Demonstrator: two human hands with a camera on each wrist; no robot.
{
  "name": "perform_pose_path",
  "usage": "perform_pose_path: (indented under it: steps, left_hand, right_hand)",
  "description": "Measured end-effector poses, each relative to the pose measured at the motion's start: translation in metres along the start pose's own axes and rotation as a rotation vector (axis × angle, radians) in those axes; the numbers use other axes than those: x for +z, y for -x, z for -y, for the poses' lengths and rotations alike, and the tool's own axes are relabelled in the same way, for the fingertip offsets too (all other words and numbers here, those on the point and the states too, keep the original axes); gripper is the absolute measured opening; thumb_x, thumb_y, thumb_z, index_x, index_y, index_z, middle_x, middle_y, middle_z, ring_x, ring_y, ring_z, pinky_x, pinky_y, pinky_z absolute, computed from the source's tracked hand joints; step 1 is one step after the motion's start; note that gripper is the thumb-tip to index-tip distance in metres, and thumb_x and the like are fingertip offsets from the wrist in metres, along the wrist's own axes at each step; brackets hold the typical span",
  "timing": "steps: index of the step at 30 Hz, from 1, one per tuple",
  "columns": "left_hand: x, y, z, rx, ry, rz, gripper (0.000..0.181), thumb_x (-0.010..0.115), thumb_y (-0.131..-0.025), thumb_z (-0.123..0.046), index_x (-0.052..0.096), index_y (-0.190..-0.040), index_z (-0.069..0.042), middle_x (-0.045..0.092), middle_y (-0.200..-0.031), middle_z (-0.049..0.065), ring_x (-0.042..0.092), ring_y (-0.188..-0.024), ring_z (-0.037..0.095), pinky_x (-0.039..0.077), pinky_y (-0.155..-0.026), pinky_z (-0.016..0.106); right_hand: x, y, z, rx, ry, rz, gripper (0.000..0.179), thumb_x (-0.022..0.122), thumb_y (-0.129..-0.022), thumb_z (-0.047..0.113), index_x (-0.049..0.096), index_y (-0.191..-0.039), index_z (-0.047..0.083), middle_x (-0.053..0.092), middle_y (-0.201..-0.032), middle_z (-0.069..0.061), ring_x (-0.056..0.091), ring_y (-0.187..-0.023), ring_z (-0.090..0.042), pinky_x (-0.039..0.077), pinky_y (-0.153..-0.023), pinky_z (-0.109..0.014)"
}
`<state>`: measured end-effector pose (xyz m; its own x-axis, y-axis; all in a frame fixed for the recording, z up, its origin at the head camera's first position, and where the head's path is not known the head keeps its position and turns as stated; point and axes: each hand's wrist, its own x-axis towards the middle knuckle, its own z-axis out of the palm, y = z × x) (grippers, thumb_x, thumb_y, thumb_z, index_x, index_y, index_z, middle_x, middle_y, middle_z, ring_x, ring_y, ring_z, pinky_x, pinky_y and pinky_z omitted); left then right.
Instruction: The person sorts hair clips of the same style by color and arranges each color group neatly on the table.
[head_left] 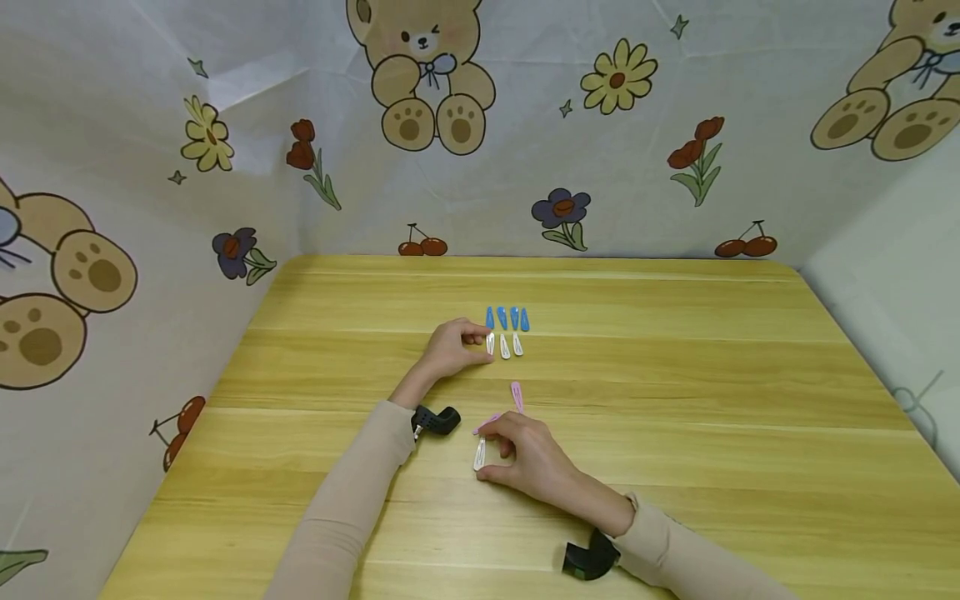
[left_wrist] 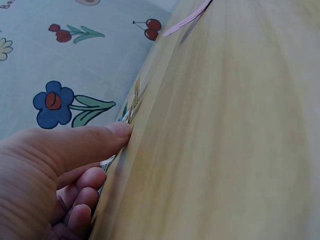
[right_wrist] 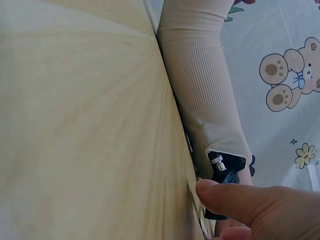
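Near the middle of the table, my left hand (head_left: 452,348) pinches a white snap hair clip (head_left: 491,344) between thumb and fingers. This clip is at the left end of a row with two more white hair clips (head_left: 511,345). Just behind them stands a row of several blue hair clips (head_left: 502,317). Closer to me, my right hand (head_left: 534,457) grips another white hair clip (head_left: 480,455) by its two ends. A pink hair clip (head_left: 517,397) lies beyond that hand, and a second pink clip (head_left: 491,419) is partly covered by its fingers.
The wood-grain table (head_left: 675,358) carries all the clips. A white cloth (head_left: 510,167) printed with bears and flowers hangs behind it and along the left side. Black wrist cameras (head_left: 592,557) sit at both sleeve cuffs.
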<state>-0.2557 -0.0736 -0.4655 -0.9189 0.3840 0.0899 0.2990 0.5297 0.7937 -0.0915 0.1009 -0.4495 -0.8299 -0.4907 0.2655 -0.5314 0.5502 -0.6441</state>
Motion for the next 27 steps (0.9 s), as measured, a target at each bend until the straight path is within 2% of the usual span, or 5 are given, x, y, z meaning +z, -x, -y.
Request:
perform_pose_path:
  steps: [12, 27]
  left_hand:
    - [0.0003, 0.0003, -0.0005, 0.000, 0.000, 0.002, 0.045, 0.086, -0.075, -0.019, 0.073, -0.116, -0.007, 0.063, -0.088, 0.003, 0.055, -0.082, 0.015, 0.046, -0.077, 0.025]
    - [0.0005, -0.0001, -0.0009, -0.018, -0.003, 0.006, 0.044, 0.086, -0.075, -0.020, 0.073, -0.115, -0.007, 0.062, -0.089, 0.002, 0.054, -0.083, 0.015, 0.045, -0.077, 0.026]
  right_hand:
    - [0.0034, 0.0021, -0.0014, 0.036, 0.069, -0.030, 0.044, 0.091, -0.066, 0.032, 0.073, -0.099, 0.010, 0.053, -0.081, 0.004, 0.037, -0.066, 0.000, 0.036, -0.060, -0.016]
    - [0.0042, 0.0022, -0.0004, 0.068, 0.093, -0.005, 0.043, 0.091, -0.067, 0.031, 0.070, -0.099, 0.010, 0.048, -0.080, 0.006, 0.036, -0.067, 0.000, 0.037, -0.063, -0.018]
